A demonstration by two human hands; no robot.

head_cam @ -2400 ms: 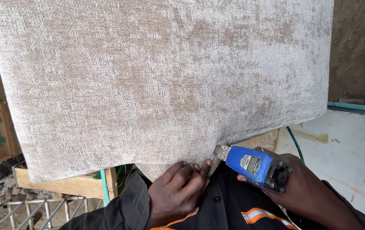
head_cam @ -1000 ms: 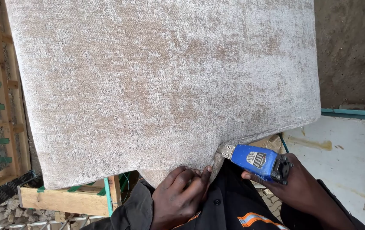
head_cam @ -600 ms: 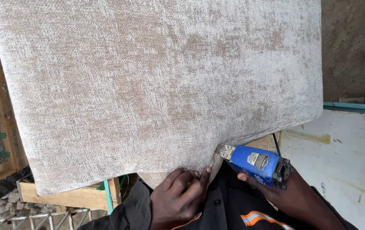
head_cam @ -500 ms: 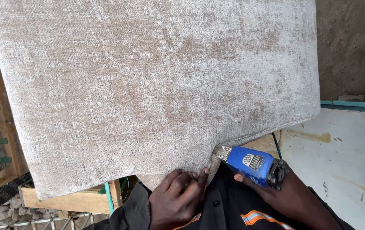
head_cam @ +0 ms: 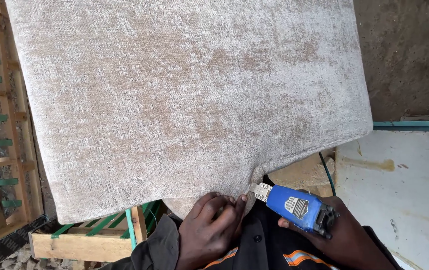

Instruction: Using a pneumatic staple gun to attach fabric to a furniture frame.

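Outdoors, beige cushion (head_cam: 189, 100), hands (head_cam: 207, 232), blue stapler (head_cam: 294, 207)

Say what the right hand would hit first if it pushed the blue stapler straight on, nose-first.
The right hand holds the blue stapler with its metal nose aimed up-left. First contact would likely be the folded lower edge of the beige fabric-covered cushion panel, beside the left hand fingertips. The gap looks nearly closed; depth is unclear.

Beige cushion (head_cam: 184, 100), mottled with tan patches in a speckled weave. Blue stapler (head_cam: 294, 207) with grey metal nose, black rear and a pale label. Black jacket (head_cam: 259, 250) with orange and grey stripes. Pale wood frame (head_cam: 4, 150) strung with green straps. White board (head_cam: 399, 195), stained yellow-brown. Teal bar (head_cam: 414, 126). Dark brown wall (head_cam: 404, 55).
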